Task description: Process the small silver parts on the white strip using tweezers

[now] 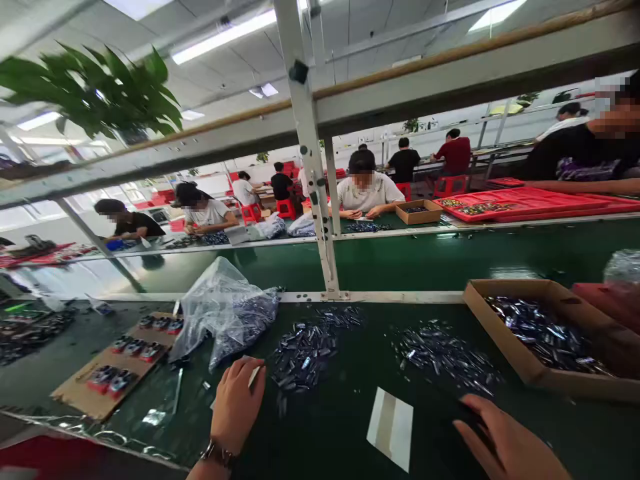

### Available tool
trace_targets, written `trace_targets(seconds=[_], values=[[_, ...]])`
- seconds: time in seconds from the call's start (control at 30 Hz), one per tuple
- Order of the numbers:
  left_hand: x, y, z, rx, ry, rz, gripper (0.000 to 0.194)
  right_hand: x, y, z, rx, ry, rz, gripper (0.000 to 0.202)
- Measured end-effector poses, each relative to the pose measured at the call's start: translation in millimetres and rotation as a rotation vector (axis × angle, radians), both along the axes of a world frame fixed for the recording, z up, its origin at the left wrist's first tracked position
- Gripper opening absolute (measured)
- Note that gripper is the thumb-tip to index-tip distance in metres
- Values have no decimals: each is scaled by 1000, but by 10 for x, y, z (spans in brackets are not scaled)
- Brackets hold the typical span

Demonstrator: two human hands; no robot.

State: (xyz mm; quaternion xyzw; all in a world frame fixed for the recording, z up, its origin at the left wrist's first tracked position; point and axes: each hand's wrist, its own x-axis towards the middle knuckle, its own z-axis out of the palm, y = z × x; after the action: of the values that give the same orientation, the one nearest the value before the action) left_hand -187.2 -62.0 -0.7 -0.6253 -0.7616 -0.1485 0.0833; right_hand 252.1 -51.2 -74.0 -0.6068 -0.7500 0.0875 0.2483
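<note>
My left hand [237, 403], with a dark bracelet at its wrist, is closed, and a small pale piece [255, 376] shows at its thumb and forefinger. I cannot make out what kind of piece it is. Just right of that hand lies a pile of small dark, shiny parts [305, 353]. My right hand [515, 437] is at the lower right, thumb and forefinger apart, with nothing visible in it. It is nearest to a second pile of shiny parts [445, 357]. A white card with a brown strip [393, 427] lies flat between my hands.
A clear plastic bag of parts [225, 307] stands behind my left hand. A board with red-and-black pieces [75, 393] is at left, a cardboard box [537, 380] of shiny parts at right. A white post [320, 200] rises behind the piles; people sit across the bench.
</note>
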Motion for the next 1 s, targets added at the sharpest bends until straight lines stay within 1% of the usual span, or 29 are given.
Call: trace_targets(seconds=[0.03, 0.13, 0.2, 0.3, 0.43, 0.53, 0.7, 0.8, 0.9, 0.97, 1.0], values=[[98, 55, -7, -7, -7, -74, 25, -96, -7, 70, -41, -40, 50, 39], [440, 225, -4, -35, -8, -259, 22, -460, 45, 243, -59, -150, 240, 32], [647, 355, -1, -54, 4, -336, 20, -653, 99, 291, -38, -226, 346, 34], [841, 557, -10, -82, 34, -399, 20, -789, 183, 288, 13, -342, 438, 38], [916, 752, -41, -134, 78, -470, 14, -837, 312, 289, 57, -406, 498, 37], [929, 831, -50, -166, 106, -510, 14, -903, 430, 347, 91, -413, 537, 36], [969, 935, -32, -193, 142, -564, 18, -1032, 661, 471, 170, -391, 710, 28], [1009, 983, -7, -187, 149, -597, 19, -1034, 774, 497, 190, -331, 762, 22], [1073, 993, 34, -168, 128, -656, 18, -972, 822, 486, 210, -202, 749, 21], [1135, 968, 48, -155, 102, -709, 16, -924, 813, 466, 222, -69, 669, 17], [1174, 942, 39, -149, 89, -737, 15, -908, 801, 451, 225, 9, 605, 17]])
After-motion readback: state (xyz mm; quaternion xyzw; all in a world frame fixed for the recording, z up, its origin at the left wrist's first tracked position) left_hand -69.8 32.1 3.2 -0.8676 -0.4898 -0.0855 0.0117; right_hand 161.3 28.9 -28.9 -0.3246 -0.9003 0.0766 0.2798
